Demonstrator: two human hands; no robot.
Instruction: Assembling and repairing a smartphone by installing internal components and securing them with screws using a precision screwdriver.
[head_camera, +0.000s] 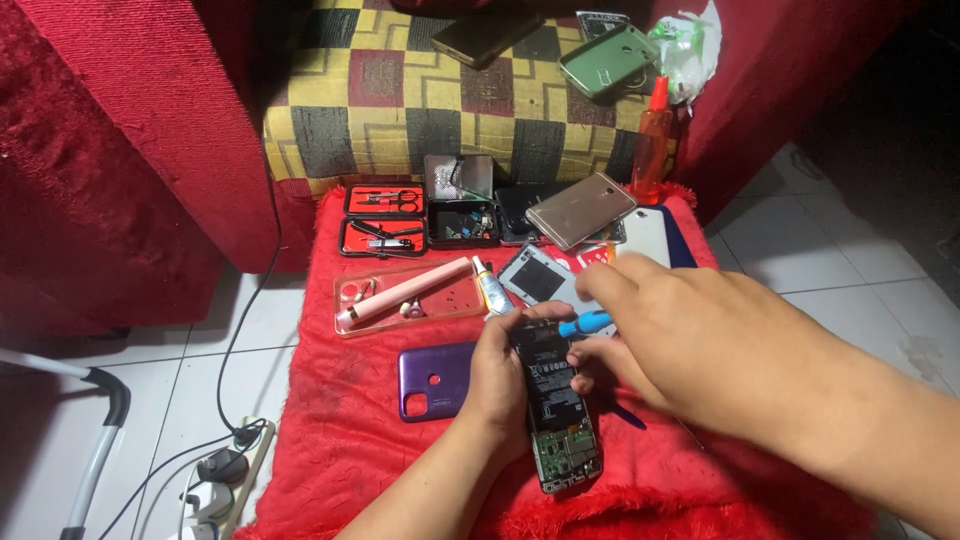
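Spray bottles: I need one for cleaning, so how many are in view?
1. An orange spray bottle stands upright at the far right edge of the red cloth, against the checkered cushion. Others may be hidden behind the right hand or the clutter.

Work surface: a red fuzzy cloth (340, 440) spread over a white tiled floor (270, 320). Lying directly on the cloth: a purple phone back cover (432, 381), a clear case (400, 305) holding a pink tool, a small glue tube (490, 287), a red manicure kit (383, 218), an open parts box (461, 212), and several phones stacked near the far edge. A white power strip (225, 485) sits on the floor.
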